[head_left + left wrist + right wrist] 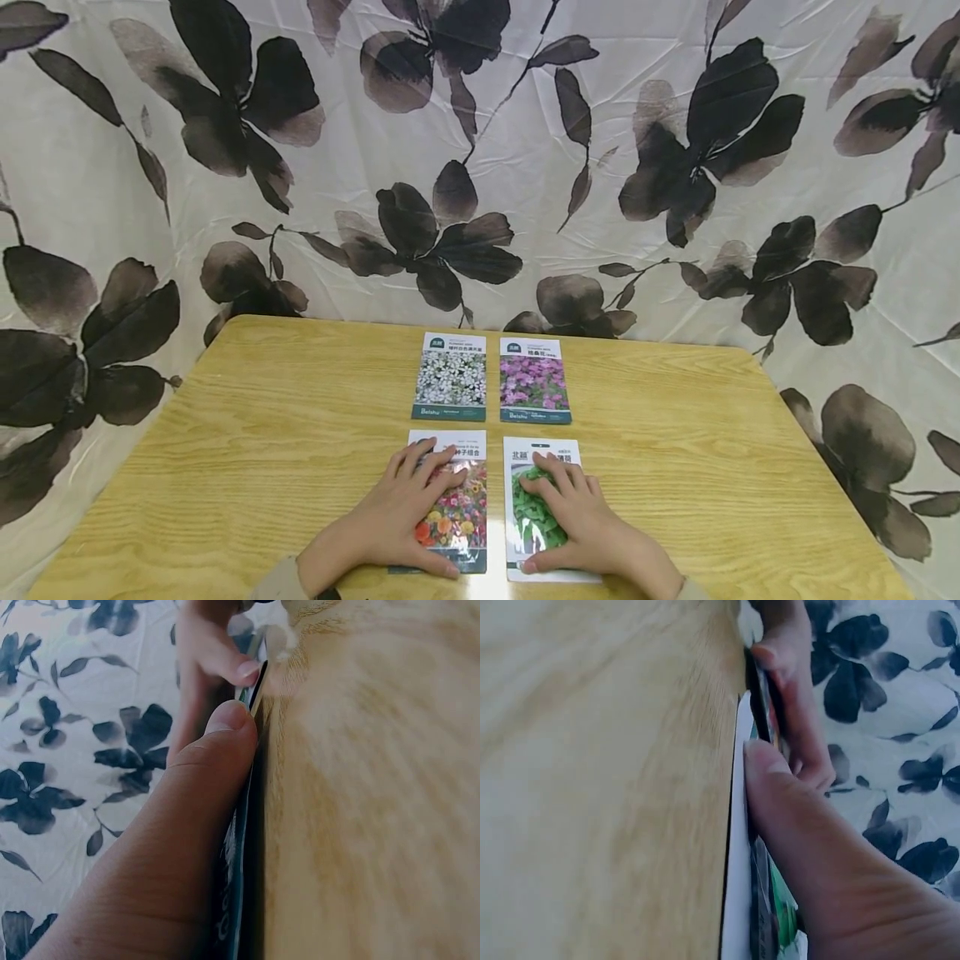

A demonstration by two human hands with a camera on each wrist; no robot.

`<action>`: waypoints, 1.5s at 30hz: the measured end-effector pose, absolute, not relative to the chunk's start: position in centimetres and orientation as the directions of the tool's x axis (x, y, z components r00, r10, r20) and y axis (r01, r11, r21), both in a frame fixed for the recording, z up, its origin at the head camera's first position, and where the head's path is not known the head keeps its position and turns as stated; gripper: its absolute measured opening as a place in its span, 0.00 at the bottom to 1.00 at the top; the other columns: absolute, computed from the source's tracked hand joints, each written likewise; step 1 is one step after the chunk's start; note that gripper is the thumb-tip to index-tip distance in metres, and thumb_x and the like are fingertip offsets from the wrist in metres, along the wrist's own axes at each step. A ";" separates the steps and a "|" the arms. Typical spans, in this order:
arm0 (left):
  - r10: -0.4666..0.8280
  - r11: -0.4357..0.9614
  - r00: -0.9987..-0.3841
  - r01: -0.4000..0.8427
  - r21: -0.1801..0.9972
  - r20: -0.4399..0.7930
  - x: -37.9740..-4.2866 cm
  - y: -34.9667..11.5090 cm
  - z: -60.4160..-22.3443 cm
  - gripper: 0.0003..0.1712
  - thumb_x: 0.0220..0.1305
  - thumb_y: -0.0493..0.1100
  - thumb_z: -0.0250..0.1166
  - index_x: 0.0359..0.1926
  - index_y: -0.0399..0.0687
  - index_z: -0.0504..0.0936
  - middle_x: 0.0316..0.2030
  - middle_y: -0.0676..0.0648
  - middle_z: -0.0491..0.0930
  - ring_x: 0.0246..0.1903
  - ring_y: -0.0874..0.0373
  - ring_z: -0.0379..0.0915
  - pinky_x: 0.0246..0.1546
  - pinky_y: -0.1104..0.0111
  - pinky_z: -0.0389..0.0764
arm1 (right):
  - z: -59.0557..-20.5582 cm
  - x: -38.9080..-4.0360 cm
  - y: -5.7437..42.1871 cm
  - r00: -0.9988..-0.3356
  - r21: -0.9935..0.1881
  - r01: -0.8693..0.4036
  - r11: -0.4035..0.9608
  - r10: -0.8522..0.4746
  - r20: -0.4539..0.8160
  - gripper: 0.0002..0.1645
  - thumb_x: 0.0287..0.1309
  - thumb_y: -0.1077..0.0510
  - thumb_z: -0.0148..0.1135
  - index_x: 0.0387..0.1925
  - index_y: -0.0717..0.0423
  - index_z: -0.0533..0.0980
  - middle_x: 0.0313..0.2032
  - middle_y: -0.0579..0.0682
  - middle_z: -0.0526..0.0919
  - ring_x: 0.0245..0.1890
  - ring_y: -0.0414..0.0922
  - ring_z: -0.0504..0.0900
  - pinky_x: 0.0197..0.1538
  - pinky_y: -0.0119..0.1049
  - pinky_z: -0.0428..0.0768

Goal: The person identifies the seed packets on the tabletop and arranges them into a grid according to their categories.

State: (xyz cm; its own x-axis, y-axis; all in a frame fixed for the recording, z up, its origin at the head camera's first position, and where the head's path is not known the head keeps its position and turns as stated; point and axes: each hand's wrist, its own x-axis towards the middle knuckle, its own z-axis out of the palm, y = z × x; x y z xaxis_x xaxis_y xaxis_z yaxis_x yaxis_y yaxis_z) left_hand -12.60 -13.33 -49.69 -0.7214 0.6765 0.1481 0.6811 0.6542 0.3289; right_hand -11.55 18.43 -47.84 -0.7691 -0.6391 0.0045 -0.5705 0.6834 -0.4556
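Observation:
Two seed packets lie side by side near the table's front edge. My left hand (420,500) lies flat on the packet with colourful flowers (463,510), fingers spread, thumb along its lower edge. My right hand (572,504) lies the same way on the packet with green leaves (528,521). In the left wrist view my left thumb (214,761) presses along the dark edge of the flower packet (241,832). In the right wrist view my right thumb (780,799) lies against the white edge of the leaf packet (738,855). Neither hand curls round a packet.
Two more packets lie farther back on the wooden table (262,433): one with white flowers (450,377), one with pink flowers (534,381). A cloth with large dark flowers (675,167) hangs behind and around the table.

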 end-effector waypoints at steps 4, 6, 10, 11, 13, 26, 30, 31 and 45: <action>0.677 0.653 -0.721 0.681 0.333 0.148 -12.6 -13.3 -49.6 0.63 0.42 0.88 0.56 0.74 0.60 0.62 0.75 0.46 0.52 0.75 0.41 0.39 0.68 0.41 0.48 | -48.4 -11.5 18.3 -0.775 -0.446 -0.578 0.684 -0.631 0.036 0.59 0.45 0.19 0.62 0.72 0.46 0.63 0.75 0.57 0.50 0.69 0.60 0.56 0.58 0.58 0.63; 0.678 0.650 -0.720 0.682 0.335 0.149 -12.6 -13.3 -49.6 0.63 0.42 0.88 0.56 0.74 0.60 0.62 0.75 0.46 0.52 0.74 0.41 0.39 0.68 0.41 0.48 | -48.6 -11.5 18.3 -0.776 -0.444 -0.579 0.684 -0.629 0.045 0.58 0.46 0.19 0.61 0.72 0.45 0.63 0.76 0.56 0.50 0.69 0.60 0.56 0.58 0.59 0.63; 0.678 0.652 -0.720 0.682 0.332 0.147 -12.6 -13.3 -49.6 0.63 0.42 0.88 0.56 0.75 0.60 0.62 0.75 0.46 0.52 0.75 0.41 0.39 0.68 0.41 0.47 | -48.9 -11.5 18.1 -0.783 -0.413 -0.589 0.695 -0.617 0.079 0.58 0.47 0.18 0.59 0.73 0.44 0.63 0.76 0.56 0.50 0.68 0.59 0.57 0.57 0.57 0.64; 0.678 0.653 -0.721 0.681 0.330 0.146 -12.6 -13.3 -49.6 0.63 0.42 0.88 0.56 0.75 0.60 0.62 0.76 0.46 0.51 0.75 0.41 0.39 0.68 0.41 0.47 | -49.0 -11.5 18.1 -0.785 -0.403 -0.591 0.699 -0.614 0.087 0.58 0.47 0.18 0.59 0.73 0.44 0.62 0.76 0.55 0.50 0.68 0.58 0.57 0.57 0.55 0.64; 0.677 0.656 -0.722 0.680 0.327 0.143 -12.6 -13.3 -49.6 0.63 0.42 0.88 0.56 0.75 0.60 0.61 0.76 0.46 0.51 0.75 0.42 0.38 0.68 0.41 0.47 | -49.1 -11.5 18.0 -0.788 -0.387 -0.594 0.706 -0.607 0.103 0.59 0.46 0.17 0.58 0.73 0.43 0.62 0.76 0.55 0.51 0.68 0.57 0.57 0.56 0.53 0.65; 0.683 0.653 -0.712 0.695 0.301 0.163 -12.6 -13.4 -49.9 0.63 0.42 0.88 0.55 0.75 0.61 0.61 0.75 0.46 0.51 0.74 0.41 0.40 0.67 0.41 0.49 | -49.6 -11.8 18.1 -0.781 -0.364 -0.615 0.699 -0.604 0.158 0.58 0.45 0.16 0.57 0.73 0.40 0.63 0.75 0.53 0.53 0.69 0.54 0.58 0.55 0.54 0.66; 0.682 0.650 -0.712 0.696 0.305 0.169 -12.6 -13.4 -49.8 0.63 0.43 0.88 0.55 0.75 0.60 0.62 0.76 0.46 0.51 0.74 0.41 0.40 0.67 0.41 0.49 | -49.8 -11.9 18.1 -0.772 -0.334 -0.630 0.701 -0.610 0.176 0.58 0.45 0.16 0.57 0.73 0.38 0.63 0.75 0.52 0.54 0.69 0.53 0.58 0.54 0.52 0.67; 0.683 0.648 -0.710 0.698 0.305 0.174 -12.6 -13.3 -49.8 0.63 0.43 0.88 0.55 0.74 0.60 0.62 0.76 0.46 0.51 0.74 0.41 0.40 0.67 0.41 0.49 | -49.8 -11.9 18.2 -0.770 -0.327 -0.634 0.701 -0.612 0.181 0.58 0.45 0.16 0.57 0.73 0.38 0.62 0.75 0.52 0.54 0.70 0.53 0.58 0.54 0.52 0.67; 0.692 0.627 -0.689 0.721 0.295 0.215 -12.6 -13.3 -49.9 0.62 0.43 0.88 0.56 0.74 0.59 0.63 0.77 0.47 0.49 0.74 0.39 0.41 0.67 0.41 0.50 | -49.8 -12.1 18.4 -0.755 -0.288 -0.655 0.698 -0.619 0.216 0.58 0.43 0.15 0.57 0.73 0.35 0.63 0.75 0.49 0.56 0.69 0.52 0.59 0.54 0.52 0.68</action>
